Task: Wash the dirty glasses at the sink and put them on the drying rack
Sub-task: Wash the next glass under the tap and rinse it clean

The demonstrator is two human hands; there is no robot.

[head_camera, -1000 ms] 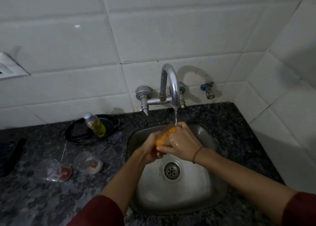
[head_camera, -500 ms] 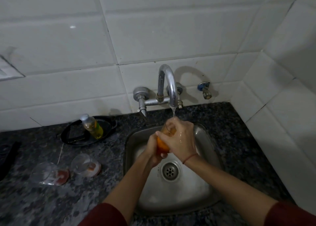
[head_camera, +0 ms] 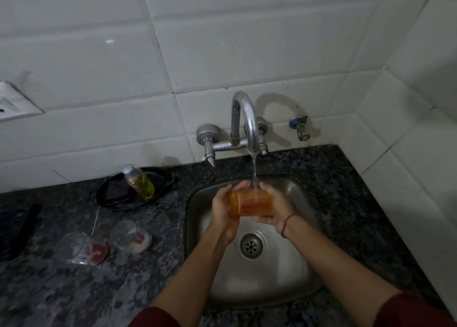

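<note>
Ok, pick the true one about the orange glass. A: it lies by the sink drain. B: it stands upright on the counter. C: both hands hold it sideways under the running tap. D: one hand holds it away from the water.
C: the orange glass lies sideways between the left hand and right hand, with the stream from the tap falling on it.

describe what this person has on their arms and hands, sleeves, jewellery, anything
Both arms wear dark red sleeves: the left sleeve and the right sleeve end near the elbows, leaving the forearms bare. The left hand is bare, with no ring or glove showing. The right hand is bare too, with a thin reddish thread band around its wrist. No watch shows.
</note>
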